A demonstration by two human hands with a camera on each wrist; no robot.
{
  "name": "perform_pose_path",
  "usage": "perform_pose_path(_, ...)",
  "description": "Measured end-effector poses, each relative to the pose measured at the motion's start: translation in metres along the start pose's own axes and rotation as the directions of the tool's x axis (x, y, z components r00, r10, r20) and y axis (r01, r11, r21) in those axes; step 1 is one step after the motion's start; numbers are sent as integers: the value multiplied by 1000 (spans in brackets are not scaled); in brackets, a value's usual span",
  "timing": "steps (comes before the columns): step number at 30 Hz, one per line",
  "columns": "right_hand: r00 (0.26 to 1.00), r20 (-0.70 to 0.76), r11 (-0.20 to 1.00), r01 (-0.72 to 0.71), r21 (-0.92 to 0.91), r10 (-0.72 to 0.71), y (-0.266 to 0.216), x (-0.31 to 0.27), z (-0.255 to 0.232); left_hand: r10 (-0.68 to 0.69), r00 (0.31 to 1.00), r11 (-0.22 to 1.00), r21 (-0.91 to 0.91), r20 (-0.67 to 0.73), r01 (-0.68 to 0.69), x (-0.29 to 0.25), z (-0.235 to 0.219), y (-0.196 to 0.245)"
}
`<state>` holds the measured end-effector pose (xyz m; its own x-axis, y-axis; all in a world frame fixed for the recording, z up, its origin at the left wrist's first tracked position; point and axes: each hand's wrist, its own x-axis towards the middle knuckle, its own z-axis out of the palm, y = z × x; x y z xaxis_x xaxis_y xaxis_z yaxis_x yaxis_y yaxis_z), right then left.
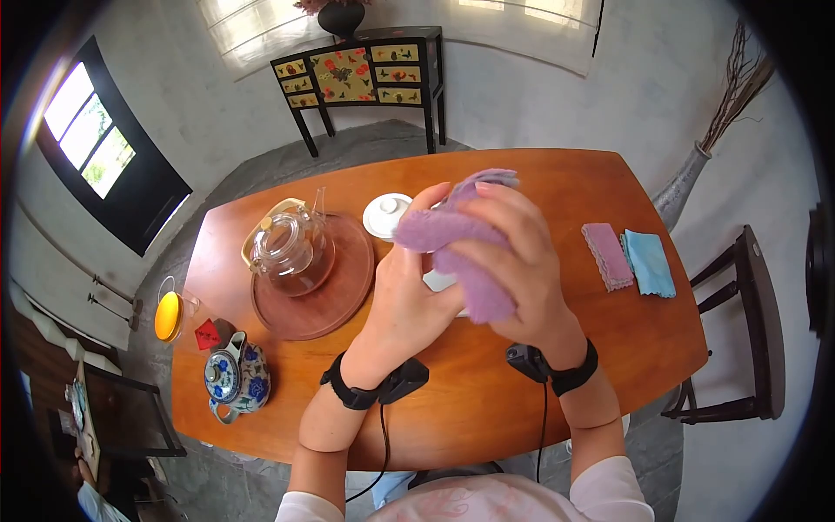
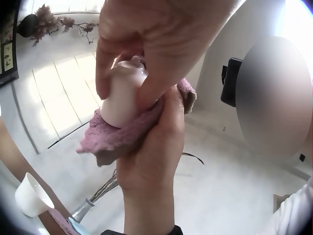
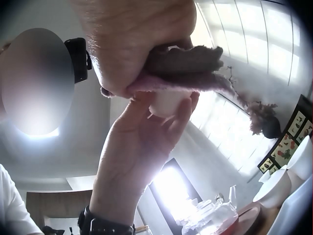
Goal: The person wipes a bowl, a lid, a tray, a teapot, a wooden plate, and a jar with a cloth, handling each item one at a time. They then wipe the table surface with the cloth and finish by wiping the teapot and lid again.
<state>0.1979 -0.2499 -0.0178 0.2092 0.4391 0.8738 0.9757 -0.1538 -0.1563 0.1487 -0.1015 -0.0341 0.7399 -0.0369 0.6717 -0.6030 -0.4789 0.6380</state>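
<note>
My right hand grips a folded purple cloth and presses it against a small white porcelain vessel. Thumb and fingers of my left hand pinch that vessel from the other side. In the left wrist view the vessel's smooth white side shows between the fingers, its lower end against the cloth. Both hands are raised above the table, and from the head view they and the cloth hide the vessel. The cloth's greyish underside shows in the right wrist view.
On the wooden table, a glass teapot stands on a round brown tray. A blue-and-white teapot sits nearer left. A white lidded bowl is beyond my hands; pink and blue cloths lie right.
</note>
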Motion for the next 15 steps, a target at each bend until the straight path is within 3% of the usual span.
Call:
perform_pose_path(2, 987, -86, 966, -112, 233, 136, 8, -6, 8, -86, 996, 966, -248, -22, 78, -3, 7, 4)
perform_pose_path(3, 944, -41, 894, -295, 337, 327, 2, -9, 5, -90, 995, 970, -230, -33, 80, -6, 9, 3)
perform_pose_path(4, 944, -39, 894, -297, 336, 328, 1, -8, 3, -91, 995, 969, -233, -32, 81, -7, 11, 3)
perform_pose_path(5, 837, 46, 683, -476, 554, 546, -1, -7, 2, 31, 999, 994, -100, -32, -34, -8, 13, 2)
perform_pose_path(6, 686, 181, 387, -584, 713, 704, -2, -8, 1, 153, 988, 988, 34, -11, -153, -8, 15, 1)
perform_pose_path(7, 639, 298, 271, -637, 722, 709, 6, -12, -2, 185, 983, 980, 80, -3, -184, -8, 17, -1)
perform_pose_path(8, 638, 293, 272, -635, 723, 712, 5, -11, -3, 187, 982, 979, 78, 2, -187, -7, 18, -3)
perform_pose_path(10, 395, 384, -62, -626, 778, 835, 1, -5, -4, 340, 939, 901, 268, 51, -341, -2, 18, -7)
perform_pose_path(14, 374, 478, -180, -608, 773, 795, -2, -1, -12, 334, 942, 913, 233, 44, -334, -3, 21, -9)
perform_pose_path(15, 415, 359, -18, -633, 774, 836, -12, 2, -14, 184, 983, 983, 2, -10, -184, -4, 22, -7)
